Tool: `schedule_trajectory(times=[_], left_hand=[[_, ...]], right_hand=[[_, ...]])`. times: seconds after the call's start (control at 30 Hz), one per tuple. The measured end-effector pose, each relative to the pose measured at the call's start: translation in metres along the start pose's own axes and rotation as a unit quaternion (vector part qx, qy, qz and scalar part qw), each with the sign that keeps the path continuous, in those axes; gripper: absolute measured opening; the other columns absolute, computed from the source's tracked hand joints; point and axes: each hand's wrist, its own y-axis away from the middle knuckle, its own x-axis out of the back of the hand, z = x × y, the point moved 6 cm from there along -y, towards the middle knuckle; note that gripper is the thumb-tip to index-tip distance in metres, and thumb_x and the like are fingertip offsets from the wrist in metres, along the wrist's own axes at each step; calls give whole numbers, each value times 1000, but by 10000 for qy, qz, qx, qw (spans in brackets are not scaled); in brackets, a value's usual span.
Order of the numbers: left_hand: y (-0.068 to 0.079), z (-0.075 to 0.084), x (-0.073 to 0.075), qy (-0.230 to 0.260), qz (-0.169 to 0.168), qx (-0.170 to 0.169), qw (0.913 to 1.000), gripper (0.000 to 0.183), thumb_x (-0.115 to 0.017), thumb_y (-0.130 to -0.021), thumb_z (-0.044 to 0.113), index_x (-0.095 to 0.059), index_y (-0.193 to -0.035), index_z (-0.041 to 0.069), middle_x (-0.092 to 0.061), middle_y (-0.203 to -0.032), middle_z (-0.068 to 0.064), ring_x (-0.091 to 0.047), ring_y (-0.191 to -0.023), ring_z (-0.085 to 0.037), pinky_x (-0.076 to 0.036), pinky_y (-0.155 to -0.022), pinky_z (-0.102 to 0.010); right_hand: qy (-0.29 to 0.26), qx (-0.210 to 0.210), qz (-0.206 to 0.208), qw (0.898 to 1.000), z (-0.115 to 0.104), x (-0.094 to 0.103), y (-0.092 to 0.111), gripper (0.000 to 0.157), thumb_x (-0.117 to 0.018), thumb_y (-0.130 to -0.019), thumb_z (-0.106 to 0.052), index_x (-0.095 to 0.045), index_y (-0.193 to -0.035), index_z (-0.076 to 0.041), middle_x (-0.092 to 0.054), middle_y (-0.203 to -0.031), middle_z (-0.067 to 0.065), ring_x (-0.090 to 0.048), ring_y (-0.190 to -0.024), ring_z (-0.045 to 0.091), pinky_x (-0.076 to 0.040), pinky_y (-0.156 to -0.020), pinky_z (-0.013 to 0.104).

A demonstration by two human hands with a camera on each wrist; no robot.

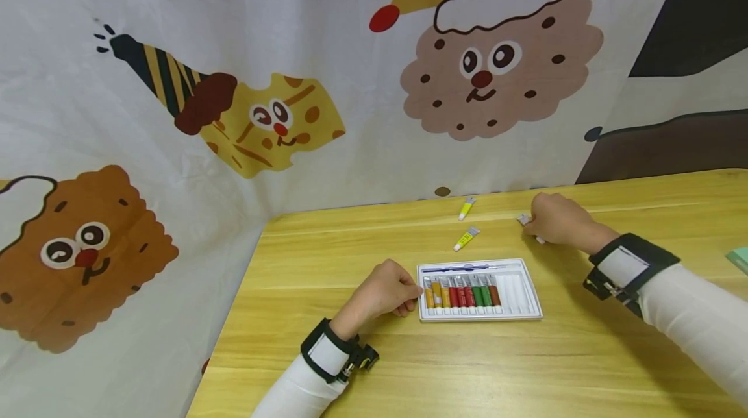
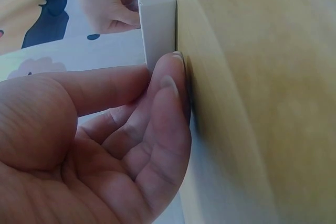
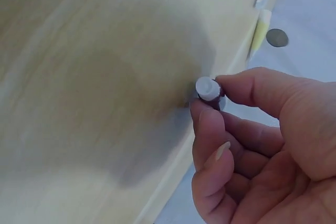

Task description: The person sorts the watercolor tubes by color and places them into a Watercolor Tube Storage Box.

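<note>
A white plastic tray on the table holds a row of paint tubes in yellow, red, green and brown. A thin blue paintbrush lies along its far side. My left hand is at the tray's left edge, thumb and fingertips pinching its corner. Farther back on the right, my right hand pinches a small paint tube by its sides. The tube's white cap faces the right wrist camera; its dark body is mostly hidden by the fingers.
Two yellow paint tubes, one nearer and one farther, lie behind the tray. A cartoon-printed cloth hangs along the table's back and left edges. Something pale green shows at the far right.
</note>
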Motion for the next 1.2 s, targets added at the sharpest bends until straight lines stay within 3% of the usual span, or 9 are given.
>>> schedule_trajectory(times=[0.2,0.3,0.5,0.83,1.2], left_hand=[[1,1,0,-23,15,10,10000,27,-73,-98,6,-74,-71,-1,-68,-63,-11,-62,-51,-15,-55,-49,-29],[1,1,0,-31,18,36,10000,27,-74,-98,6,-74,-71,-1,-68,-64,-11,-62,-52,-16,-55,-49,-29],[1,2,0,-37,-6,51,10000,27,-74,-98,6,-74,-72,-1,-68,-64,-11,-63,-52,-16,-55,-50,-29],[0,0,0,-65,-17,41,10000,28,-73,-99,8,-74,-72,0,-68,-64,-11,-63,-52,-16,-56,-51,-30],[-1,0,0,-53,-38,74,10000,27,-73,-99,8,-75,-73,0,-69,-65,-11,-64,-53,-16,-56,-51,-29]], right_hand=[[-192,301,212,9991,-11,12,10,36,-68,-96,-14,-65,-61,-6,-44,-53,-4,-42,-48,13,-30,-50,27],[-296,409,263,9984,-19,18,17,34,-68,-96,-14,-69,-63,-6,-41,-53,-5,-38,-49,12,-28,-49,26],[-709,492,287,9959,-35,20,35,22,-69,-98,-16,-77,-81,-4,-59,-66,-2,-43,-56,16,-31,-50,27],[-1169,689,436,9898,-49,1,61,20,-75,-96,-15,-78,-100,5,-74,-83,4,-64,-69,17,-50,-56,29],[-1494,543,307,9868,-58,-26,80,29,-77,-95,-15,-75,-113,8,-73,-86,6,-60,-64,15,-40,-49,26]])
